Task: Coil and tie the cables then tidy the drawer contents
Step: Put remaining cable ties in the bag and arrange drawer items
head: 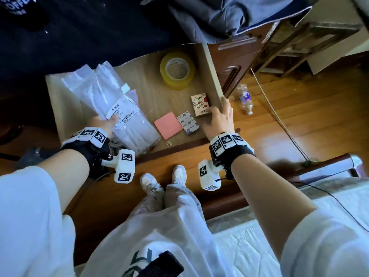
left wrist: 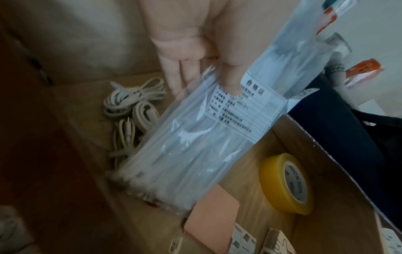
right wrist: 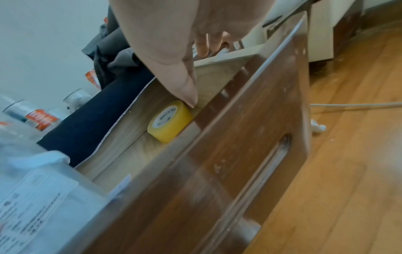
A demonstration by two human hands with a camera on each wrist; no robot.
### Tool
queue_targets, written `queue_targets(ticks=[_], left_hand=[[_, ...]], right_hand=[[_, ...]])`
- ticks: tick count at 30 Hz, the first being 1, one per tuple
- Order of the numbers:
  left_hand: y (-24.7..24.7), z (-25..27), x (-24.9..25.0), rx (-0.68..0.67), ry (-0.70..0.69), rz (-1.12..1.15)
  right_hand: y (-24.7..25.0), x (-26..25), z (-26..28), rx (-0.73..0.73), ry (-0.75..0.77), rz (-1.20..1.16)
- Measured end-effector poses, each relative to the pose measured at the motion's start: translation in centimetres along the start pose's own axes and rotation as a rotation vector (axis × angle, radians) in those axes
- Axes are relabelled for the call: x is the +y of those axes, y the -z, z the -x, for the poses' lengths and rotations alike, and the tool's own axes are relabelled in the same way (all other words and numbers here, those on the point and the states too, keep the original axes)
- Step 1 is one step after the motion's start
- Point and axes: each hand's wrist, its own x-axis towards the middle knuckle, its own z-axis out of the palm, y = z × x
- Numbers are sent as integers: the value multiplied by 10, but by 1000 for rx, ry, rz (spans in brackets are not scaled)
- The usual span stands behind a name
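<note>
An open wooden drawer [head: 212,70] lies below me. My left hand [head: 103,122] holds a clear plastic bag of white cable ties [head: 111,108] at the drawer's left, thumb on the bag's paper label [left wrist: 254,106], fingers [left wrist: 174,75] underneath. Under the bag, in the drawer's near left corner, lie white coiled cables [left wrist: 132,110], seen only in the left wrist view. My right hand [head: 219,116] rests over the drawer's right wall, fingers along the top edge, straight thumb [right wrist: 174,68] inside by a small cat-print box [head: 200,103].
Also in the drawer: a yellow tape roll [head: 177,70], a pink sticky-note pad [head: 168,125] and small printed packets [head: 187,122]. Dark clothing [head: 79,33] hangs over the drawer's back. A plastic bottle [head: 246,98] and a thin cord [head: 279,118] lie on the wooden floor at right.
</note>
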Motion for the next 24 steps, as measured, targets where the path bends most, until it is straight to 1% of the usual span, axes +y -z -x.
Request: queue_targets(ticks=[2, 5, 9, 11, 14, 16, 18, 21, 24], left_hand=[[-7, -5, -6, -1, 4, 61], [-7, 3, -3, 16, -49, 103], [4, 7, -1, 44, -97, 170], [15, 1, -5, 47, -96, 189], [29, -13, -12, 74, -90, 287], [35, -19, -16, 66, -91, 310], [38, -21, -20, 31, -98, 318], [43, -24, -23, -7, -110, 387], [47, -30, -21, -28, -135, 416]], right_hand=[[3, -2, -2, -12, 56, 26], [4, -16, -14, -95, 101, 60], [-6, -46, -41, -252, 67, 60], [-12, -61, -57, -307, 48, 56], [-24, -81, -90, -382, 70, 104], [-34, -91, -113, -426, 64, 136], [-39, -100, -126, -460, 36, 193], [-42, -109, -130, -493, -2, 156], [-48, -111, -120, -554, 34, 64]])
